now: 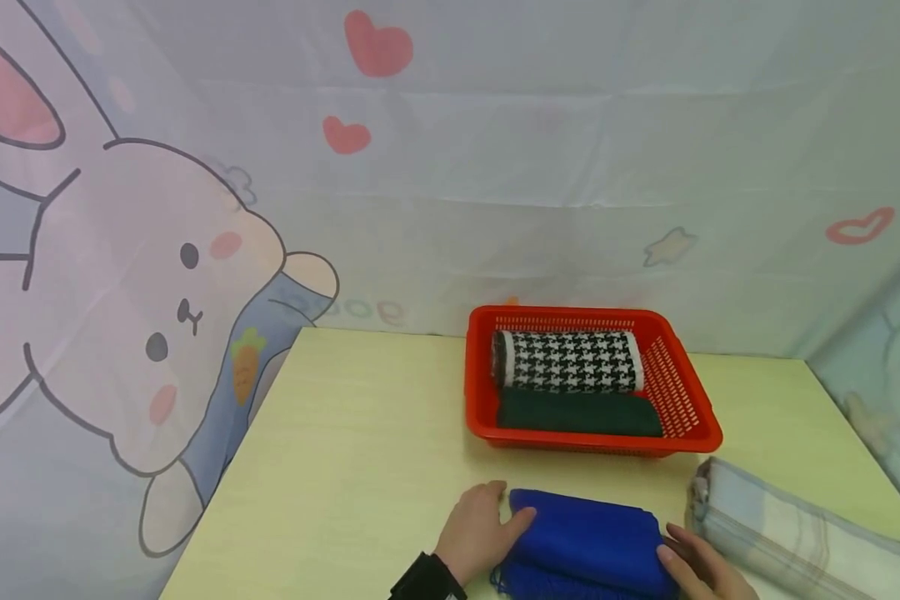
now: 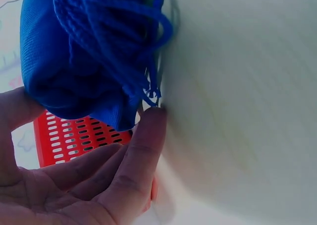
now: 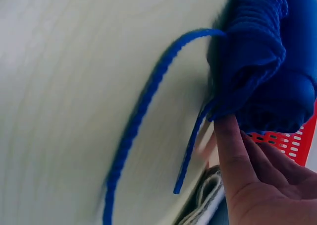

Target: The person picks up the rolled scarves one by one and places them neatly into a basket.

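Observation:
A blue fringed scarf [image 1: 588, 537], folded into a roll, lies on the table at the front, with loose fringe along its near side. My left hand [image 1: 480, 529] holds its left end, the thumb over the near side. In the left wrist view, thumb and finger span the end of the roll. At the other end my right hand [image 1: 701, 567] touches the scarf with nearly straight fingers. The right wrist view shows a fingertip [image 3: 228, 128] against the scarf's end, other fingers partly hidden behind it. One long twisted blue strand [image 3: 138, 108] trails over the table there.
Behind the scarf stands a red plastic basket [image 1: 690, 446] holding a rolled black-and-white houndstooth scarf [image 1: 573, 361] and a dark green folded cloth [image 1: 579, 413]. A pale plaid folded scarf [image 1: 802, 533] lies close beside my right hand. A printed curtain [image 1: 495, 208] hangs behind the table.

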Tool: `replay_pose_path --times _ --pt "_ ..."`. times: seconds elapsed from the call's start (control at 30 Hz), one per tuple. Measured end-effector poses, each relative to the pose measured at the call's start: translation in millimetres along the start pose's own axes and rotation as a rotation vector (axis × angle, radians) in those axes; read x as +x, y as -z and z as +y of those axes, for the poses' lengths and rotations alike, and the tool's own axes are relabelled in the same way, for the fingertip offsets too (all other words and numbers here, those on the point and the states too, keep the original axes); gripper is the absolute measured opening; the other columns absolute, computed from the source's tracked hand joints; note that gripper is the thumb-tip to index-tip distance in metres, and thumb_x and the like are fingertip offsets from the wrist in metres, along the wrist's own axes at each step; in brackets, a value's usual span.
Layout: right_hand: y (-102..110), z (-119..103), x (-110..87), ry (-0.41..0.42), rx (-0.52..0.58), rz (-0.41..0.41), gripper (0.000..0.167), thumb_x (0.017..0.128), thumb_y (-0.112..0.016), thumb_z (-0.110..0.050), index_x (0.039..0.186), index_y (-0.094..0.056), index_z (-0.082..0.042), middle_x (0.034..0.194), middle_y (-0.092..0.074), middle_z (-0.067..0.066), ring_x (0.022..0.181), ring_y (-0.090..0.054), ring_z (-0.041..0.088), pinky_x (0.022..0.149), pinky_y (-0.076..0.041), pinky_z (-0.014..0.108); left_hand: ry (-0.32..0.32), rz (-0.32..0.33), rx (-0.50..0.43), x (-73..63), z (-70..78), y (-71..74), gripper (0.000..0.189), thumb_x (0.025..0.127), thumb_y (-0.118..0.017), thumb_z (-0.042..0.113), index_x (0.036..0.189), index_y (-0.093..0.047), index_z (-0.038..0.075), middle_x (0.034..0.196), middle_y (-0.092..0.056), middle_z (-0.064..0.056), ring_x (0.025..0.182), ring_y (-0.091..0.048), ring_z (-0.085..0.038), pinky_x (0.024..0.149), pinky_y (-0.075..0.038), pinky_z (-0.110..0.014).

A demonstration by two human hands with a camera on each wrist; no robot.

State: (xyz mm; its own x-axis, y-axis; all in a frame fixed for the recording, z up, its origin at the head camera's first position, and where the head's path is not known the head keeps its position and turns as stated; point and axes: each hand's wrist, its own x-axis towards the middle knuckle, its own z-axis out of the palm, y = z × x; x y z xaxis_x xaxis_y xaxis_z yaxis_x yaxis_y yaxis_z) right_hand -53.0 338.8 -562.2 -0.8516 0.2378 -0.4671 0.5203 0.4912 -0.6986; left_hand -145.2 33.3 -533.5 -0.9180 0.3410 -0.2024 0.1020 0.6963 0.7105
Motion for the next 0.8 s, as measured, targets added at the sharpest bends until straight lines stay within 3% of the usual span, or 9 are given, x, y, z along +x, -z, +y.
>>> replay_pose_path --times 0.13,0.27,0.4,0.8 --pt "-1 1 -0.5 -0.027 -0.015 -0.028 0.111 0.096 -0.055 -0.08 0.154 -0.041 0.013 0.147 -0.055 0.037 0.132 -0.058 0.052 0.1 -0.056 0.059 -0.019 -0.01 0.021 -3.5 -3.7 -1.3 0.064 0.101 -0.071 0.048 0.136 -0.066 -0.006 0.125 -0.072 -0.019 0.118 -0.067 -0.037 0.104 -0.055 -0.055" --pt "1 5 0.7 -0.05 -0.073 -0.084 0.117 0.092 -0.053 -0.087 0.155 -0.041 0.011 0.145 -0.055 0.038 0.128 -0.06 0.053 0.096 -0.056 0.06 -0.032 -0.024 0.051 -6.7 -6.6 -2.4 0.061 0.1 -0.071 0.051 0.127 -0.07 -0.004 0.105 -0.072 -0.012 0.097 -0.066 -0.027 0.088 -0.058 -0.046" --pt "2 9 2.7 -0.054 -0.13 -0.122 0.117 0.09 -0.05 -0.09 0.156 -0.044 0.007 0.142 -0.057 0.039 0.123 -0.061 0.052 0.093 -0.057 0.062 -0.014 -0.05 0.05 -9.9 -6.6 -1.6 0.06 0.098 -0.073 0.053 0.119 -0.072 -0.003 0.09 -0.063 -0.005 0.08 -0.056 -0.02 0.073 -0.053 -0.039" --pt "0 8 1.4 -0.04 -0.135 -0.113 0.111 0.093 -0.052 -0.085 0.156 -0.043 0.006 0.142 -0.056 0.04 0.121 -0.063 0.053 0.094 -0.057 0.062 -0.056 -0.094 0.056 -19.8 -9.4 -6.5 0.058 0.097 -0.074 0.055 0.113 -0.071 0.0 0.091 -0.059 -0.003 0.08 -0.051 -0.015 0.071 -0.05 -0.034"
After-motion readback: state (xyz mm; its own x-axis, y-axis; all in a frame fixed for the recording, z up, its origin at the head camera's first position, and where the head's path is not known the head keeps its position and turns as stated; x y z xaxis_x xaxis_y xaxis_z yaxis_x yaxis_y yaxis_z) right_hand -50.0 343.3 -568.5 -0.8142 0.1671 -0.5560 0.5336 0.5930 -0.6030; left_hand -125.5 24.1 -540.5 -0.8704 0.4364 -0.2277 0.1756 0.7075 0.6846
